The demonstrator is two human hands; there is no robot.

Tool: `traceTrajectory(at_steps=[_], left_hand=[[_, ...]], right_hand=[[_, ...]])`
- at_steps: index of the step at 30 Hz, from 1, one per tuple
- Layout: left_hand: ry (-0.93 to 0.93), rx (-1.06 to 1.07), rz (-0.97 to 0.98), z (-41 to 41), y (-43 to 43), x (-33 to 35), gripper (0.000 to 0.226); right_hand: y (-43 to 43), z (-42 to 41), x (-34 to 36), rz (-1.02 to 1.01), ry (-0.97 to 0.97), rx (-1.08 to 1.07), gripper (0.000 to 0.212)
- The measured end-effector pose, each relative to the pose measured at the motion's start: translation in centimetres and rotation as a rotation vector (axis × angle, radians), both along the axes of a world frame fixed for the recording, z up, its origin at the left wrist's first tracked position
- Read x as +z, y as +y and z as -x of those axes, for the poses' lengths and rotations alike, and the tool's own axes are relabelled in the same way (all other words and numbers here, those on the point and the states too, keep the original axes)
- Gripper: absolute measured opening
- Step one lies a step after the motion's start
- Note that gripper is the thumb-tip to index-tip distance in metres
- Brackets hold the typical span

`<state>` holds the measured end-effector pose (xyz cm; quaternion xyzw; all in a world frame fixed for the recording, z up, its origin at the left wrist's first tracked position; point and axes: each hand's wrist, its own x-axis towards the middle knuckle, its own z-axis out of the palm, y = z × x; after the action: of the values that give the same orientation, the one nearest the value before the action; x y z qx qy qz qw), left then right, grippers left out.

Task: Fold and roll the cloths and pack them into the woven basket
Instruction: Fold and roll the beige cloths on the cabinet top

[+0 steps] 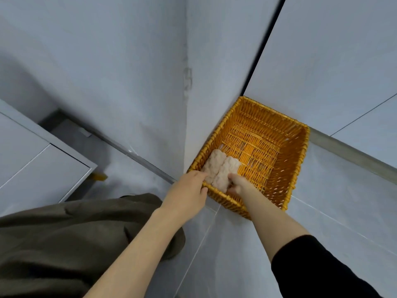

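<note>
At the near corner of the woven basket (300,160), my right hand (237,182) pinches the end of one rolled cloth (227,171), snugging it tight beside the second roll (214,162). My left hand (189,188) clasps the rim (217,190), thumb outside, I judge to steady it against the wall (150,82).

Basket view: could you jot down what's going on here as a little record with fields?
Place: basket on the floor, in a wall corner
Contents: left roll and right roll, side by side in its near-left corner
Left hand: grips the basket's near rim, fingertips at left roll
Right hand: inside basket, holds right roll's near end
</note>
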<state>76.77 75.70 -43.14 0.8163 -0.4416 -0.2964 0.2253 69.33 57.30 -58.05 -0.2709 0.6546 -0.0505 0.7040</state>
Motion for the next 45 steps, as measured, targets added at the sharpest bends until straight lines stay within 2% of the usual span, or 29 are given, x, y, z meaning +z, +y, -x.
traceTrajectory(at_steps=[2,4,7,9,11,13,17,20,24,28,33,41,45], left_hand=[[0.006,0.016,0.011,-0.2,0.0,0.0,0.042],[0.012,0.027,0.017,-0.4,0.0,-0.1,0.041],[0.023,0.034,0.022,-0.4,0.0,-0.1,0.041],[0.027,0.038,0.025,-0.5,-0.1,0.0,0.040],[0.036,0.037,0.035,-0.6,-0.1,0.1,0.041],[0.043,0.034,0.047,-0.7,-0.3,0.3,0.041],[0.046,0.048,0.054,-1.0,-0.3,0.4,0.039],[0.046,0.056,0.050,-1.1,-0.2,0.5,0.039],[0.067,0.072,0.058,-1.4,0.0,0.8,0.040],[0.076,0.100,0.063,-1.5,0.5,1.7,0.039],[0.104,0.155,0.081,-1.5,1.4,3.5,0.034],[0.134,0.282,0.203,-1.2,3.9,8.2,0.031],[0.211,0.366,0.321,-1.7,5.9,11.6,0.029]], right_hand=[[0.1,-0.6,-0.5,0.006,0.025,0.030,0.037],[0.1,-0.8,-1.2,0.090,0.128,0.093,0.037],[-0.2,-0.3,-1.7,0.437,0.384,0.292,0.047],[-0.3,0.0,-1.6,0.688,0.401,0.454,0.061],[0.0,0.1,-1.5,0.863,0.349,0.728,0.065],[0.2,0.2,-1.8,0.896,0.327,0.932,0.065],[0.4,0.3,-2.0,0.777,0.344,1.002,0.073],[0.1,-0.5,-1.5,0.753,0.418,1.171,0.068],[0.2,-0.8,0.1,0.764,0.409,1.142,0.042],[1.0,-0.1,3.9,0.965,0.318,0.923,0.041],[2.8,1.7,10.1,0.991,0.101,0.834,0.032],[6.9,4.4,21.2,1.007,-0.118,0.995,0.024],[9.4,4.6,26.8,1.062,-0.188,1.108,0.020]])
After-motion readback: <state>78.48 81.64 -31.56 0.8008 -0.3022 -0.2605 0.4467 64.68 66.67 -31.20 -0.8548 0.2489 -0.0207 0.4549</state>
